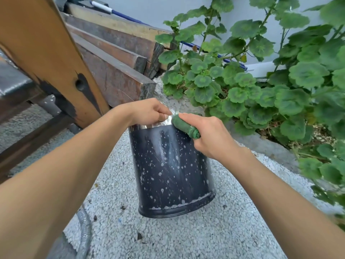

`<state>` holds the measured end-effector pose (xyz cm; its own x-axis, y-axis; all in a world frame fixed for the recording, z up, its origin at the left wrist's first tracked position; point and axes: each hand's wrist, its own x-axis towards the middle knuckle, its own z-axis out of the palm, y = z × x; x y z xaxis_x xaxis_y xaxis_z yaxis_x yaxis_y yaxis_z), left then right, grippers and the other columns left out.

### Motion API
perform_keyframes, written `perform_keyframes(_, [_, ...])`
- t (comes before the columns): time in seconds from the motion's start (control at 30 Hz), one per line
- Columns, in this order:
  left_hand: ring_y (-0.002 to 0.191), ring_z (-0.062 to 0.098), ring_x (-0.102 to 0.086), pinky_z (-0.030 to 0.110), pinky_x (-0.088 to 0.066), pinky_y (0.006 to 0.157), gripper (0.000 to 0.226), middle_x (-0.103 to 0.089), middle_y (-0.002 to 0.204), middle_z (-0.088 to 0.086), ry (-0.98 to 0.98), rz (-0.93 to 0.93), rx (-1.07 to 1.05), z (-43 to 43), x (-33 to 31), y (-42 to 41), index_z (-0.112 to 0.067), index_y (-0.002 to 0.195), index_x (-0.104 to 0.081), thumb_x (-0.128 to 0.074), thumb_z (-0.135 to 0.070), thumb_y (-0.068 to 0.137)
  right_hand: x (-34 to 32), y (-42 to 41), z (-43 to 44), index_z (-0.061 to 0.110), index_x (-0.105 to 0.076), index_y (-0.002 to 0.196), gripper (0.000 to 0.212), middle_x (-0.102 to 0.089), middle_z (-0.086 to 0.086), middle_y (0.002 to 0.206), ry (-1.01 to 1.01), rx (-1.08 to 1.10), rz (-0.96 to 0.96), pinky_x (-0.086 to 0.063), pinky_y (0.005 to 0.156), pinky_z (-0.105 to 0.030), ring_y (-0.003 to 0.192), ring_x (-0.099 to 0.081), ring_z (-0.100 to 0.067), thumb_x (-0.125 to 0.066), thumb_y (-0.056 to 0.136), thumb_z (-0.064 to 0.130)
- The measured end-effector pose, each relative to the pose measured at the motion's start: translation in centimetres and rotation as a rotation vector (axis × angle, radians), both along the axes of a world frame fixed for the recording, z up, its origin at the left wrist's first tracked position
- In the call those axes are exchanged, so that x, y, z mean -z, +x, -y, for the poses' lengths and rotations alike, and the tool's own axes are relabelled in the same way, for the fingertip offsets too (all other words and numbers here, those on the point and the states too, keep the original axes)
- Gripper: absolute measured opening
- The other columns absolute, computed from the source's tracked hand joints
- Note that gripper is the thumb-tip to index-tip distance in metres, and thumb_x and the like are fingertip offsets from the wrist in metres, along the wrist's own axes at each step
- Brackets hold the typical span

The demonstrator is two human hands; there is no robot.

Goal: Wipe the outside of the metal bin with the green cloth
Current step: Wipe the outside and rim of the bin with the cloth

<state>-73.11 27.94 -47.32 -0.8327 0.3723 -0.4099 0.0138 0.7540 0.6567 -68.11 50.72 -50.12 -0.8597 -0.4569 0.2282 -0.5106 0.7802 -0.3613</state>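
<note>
Head view: the dark metal bin (171, 171), speckled with droplets, stands on the pebbled ground (186, 238), slightly tilted. The left hand (149, 112) pinches its shiny rim at the far side. The right hand (207, 136) clutches the rolled green cloth (183, 126), pressing it against the bin's upper outer wall just beside the rim.

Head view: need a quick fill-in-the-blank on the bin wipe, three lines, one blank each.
1. The right hand presses a bunched ____ cloth against the top of the bin.
2. The left hand grips the bin by its shiny ____.
3. Leafy plants grow to the ____ of the bin, as the person sees it.

Missing words: green; rim; right
</note>
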Motion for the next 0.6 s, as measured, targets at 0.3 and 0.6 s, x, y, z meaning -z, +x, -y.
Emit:
perform_keyframes(0.3, [0.063, 0.017, -0.046, 0.03, -0.041, 0.072, 0.027, -0.054, 0.063, -0.004, 0.006, -0.043, -0.055, 0.4, 1.1, -0.7, -0.018, 0.091, -0.075, -0.053, -0.013, 0.106, 2.3, 3.1, -1.7, 0.018, -0.058, 0.139, 0.088, -0.058, 0.0, 0.141, 0.026, -0.055, 0.129, -0.031, 0.114, -0.024, 0.132, -0.051, -0.014, -0.059, 0.059, -0.018])
perform_keyframes(0.6, [0.082, 0.019, -0.055, 0.035, -0.046, 0.086, 0.024, -0.065, 0.087, 0.006, 0.051, -0.032, -0.135, 1.8, 2.6, -1.4, -0.016, 0.109, -0.077, -0.054, -0.011, 0.104, 4.9, 7.3, -3.3, 0.021, -0.055, 0.14, 0.091, -0.055, 0.006, 0.142, 0.038, -0.076, 0.245, -0.024, 0.115, -0.018, 0.134, -0.047, -0.007, -0.059, 0.059, -0.019])
